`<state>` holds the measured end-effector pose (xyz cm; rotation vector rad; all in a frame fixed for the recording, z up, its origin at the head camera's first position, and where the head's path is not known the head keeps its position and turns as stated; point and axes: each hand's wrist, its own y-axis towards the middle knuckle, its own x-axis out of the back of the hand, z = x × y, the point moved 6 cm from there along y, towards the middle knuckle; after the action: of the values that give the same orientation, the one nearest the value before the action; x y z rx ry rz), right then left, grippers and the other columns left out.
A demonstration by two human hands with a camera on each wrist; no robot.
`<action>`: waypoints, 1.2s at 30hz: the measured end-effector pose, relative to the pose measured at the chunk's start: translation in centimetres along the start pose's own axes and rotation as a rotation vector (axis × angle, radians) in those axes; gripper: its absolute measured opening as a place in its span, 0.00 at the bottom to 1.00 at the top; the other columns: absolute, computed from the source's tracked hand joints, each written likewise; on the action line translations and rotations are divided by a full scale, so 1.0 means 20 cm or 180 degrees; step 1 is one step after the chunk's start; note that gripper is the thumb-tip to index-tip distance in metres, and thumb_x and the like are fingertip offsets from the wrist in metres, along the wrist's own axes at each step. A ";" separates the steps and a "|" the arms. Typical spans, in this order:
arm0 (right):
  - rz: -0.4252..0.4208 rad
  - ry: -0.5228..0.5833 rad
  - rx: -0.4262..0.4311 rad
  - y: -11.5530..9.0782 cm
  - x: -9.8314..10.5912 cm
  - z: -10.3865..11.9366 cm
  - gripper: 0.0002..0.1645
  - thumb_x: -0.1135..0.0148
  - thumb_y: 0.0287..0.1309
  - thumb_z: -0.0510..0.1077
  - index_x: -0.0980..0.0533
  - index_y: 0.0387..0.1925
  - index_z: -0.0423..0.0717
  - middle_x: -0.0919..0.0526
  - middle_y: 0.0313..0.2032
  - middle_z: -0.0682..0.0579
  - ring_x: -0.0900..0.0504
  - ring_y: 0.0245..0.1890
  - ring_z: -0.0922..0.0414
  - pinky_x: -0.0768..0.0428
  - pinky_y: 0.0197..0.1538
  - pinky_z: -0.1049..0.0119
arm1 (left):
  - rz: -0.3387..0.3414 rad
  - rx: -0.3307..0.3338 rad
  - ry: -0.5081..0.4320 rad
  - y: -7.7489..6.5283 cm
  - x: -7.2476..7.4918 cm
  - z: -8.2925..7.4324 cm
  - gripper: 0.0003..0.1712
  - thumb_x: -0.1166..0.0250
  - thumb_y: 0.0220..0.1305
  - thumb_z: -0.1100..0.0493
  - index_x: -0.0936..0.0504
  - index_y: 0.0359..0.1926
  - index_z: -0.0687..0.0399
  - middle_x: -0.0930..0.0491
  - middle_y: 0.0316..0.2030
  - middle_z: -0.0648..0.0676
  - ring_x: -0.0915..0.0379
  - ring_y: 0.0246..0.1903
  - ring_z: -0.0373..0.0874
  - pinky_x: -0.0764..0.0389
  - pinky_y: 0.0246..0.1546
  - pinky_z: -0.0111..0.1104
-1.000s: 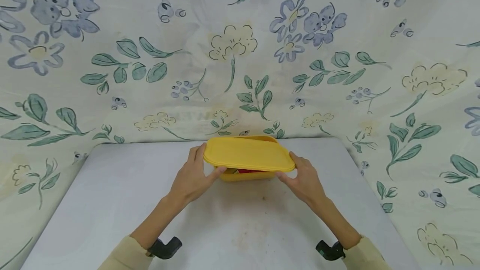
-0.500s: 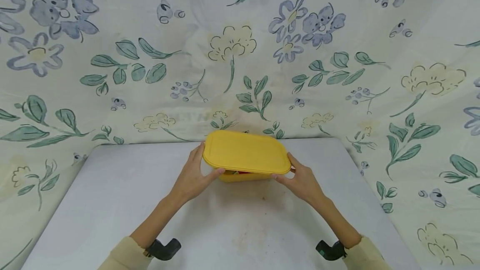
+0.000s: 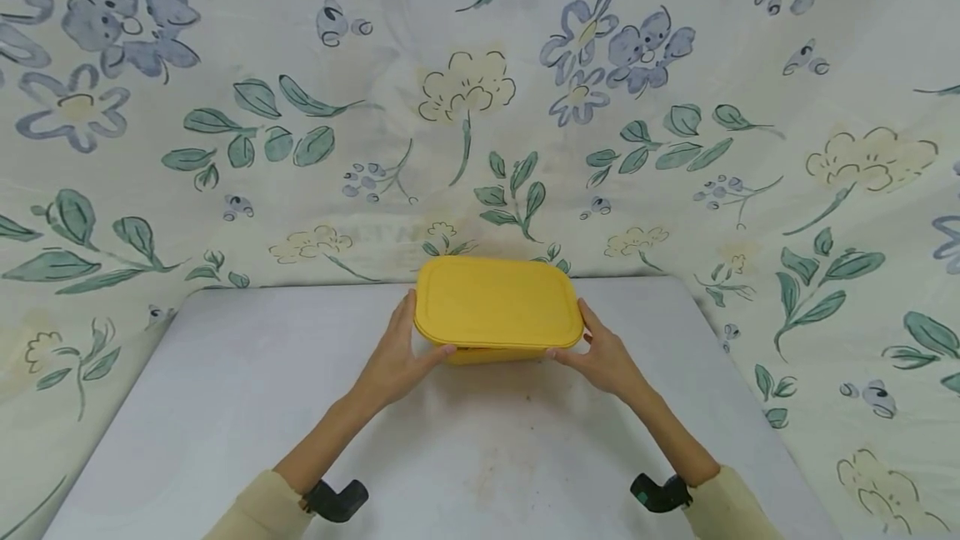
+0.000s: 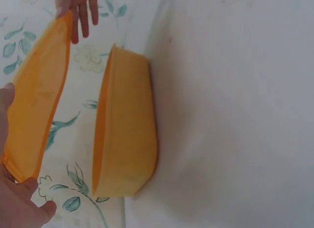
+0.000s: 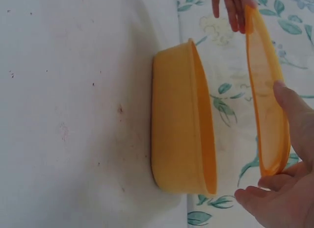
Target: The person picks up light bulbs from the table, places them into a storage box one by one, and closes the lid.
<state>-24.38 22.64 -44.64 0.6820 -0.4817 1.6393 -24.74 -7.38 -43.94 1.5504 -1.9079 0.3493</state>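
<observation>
A yellow plastic lid (image 3: 498,302) with rounded corners is held level over a yellow container (image 3: 498,355) of the same shape. My left hand (image 3: 397,361) grips the lid's left end, thumb at the front edge. At the opposite end my right hand (image 3: 606,361) holds the lid between thumb and fingers. Both wrist views show a gap between the lid (image 4: 41,95) and the container's rim, so the two are apart. The container (image 5: 176,125) stands upright on the table, and its contents are hidden from the head view by the lid.
The white table (image 3: 262,390) has small dark specks and brownish stains in front of the container. A cloth with flowers and leaves (image 3: 465,148) hangs right behind the table's back edge and along its sides. Dark wrist cameras (image 3: 336,500) sit on both wrists.
The lid was tilted and off to the right, showing red and green contents and the container's back rim. It has shifted back and levelled, covering the opening from above. Both hands kept their grip.
</observation>
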 end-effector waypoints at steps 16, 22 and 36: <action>0.0164 0.0541 -0.0069 0.07 -0.02 -0.08 0.63 0.26 0.57 0.49 0.59 0.77 0.34 0.52 0.77 0.38 0.48 0.75 0.42 0.39 0.69 0.43 | -0.0213 -0.0062 0.0148 0.02 -0.08 0.09 0.65 0.28 0.58 0.39 0.58 0.76 0.72 0.55 0.76 0.66 0.57 0.75 0.60 0.48 0.72 0.50; 0.0180 0.0537 -0.0151 0.10 -0.03 -0.11 0.64 0.26 0.57 0.50 0.59 0.78 0.38 0.52 0.77 0.39 0.49 0.75 0.43 0.40 0.70 0.42 | -0.0232 -0.0055 0.0214 0.03 -0.10 0.11 0.65 0.27 0.57 0.40 0.56 0.75 0.73 0.54 0.76 0.66 0.55 0.74 0.61 0.48 0.72 0.50; 0.0177 0.0583 -0.0402 0.18 -0.07 -0.20 0.67 0.24 0.53 0.51 0.59 0.79 0.42 0.53 0.78 0.42 0.56 0.77 0.45 0.52 0.73 0.41 | -0.0257 -0.0003 0.0143 0.07 -0.15 0.15 0.63 0.26 0.58 0.44 0.54 0.75 0.75 0.52 0.74 0.70 0.54 0.73 0.64 0.47 0.71 0.54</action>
<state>-28.37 23.58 -48.24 0.4237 -0.4701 1.6896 -26.80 -6.40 -47.83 1.6004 -1.8052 0.3450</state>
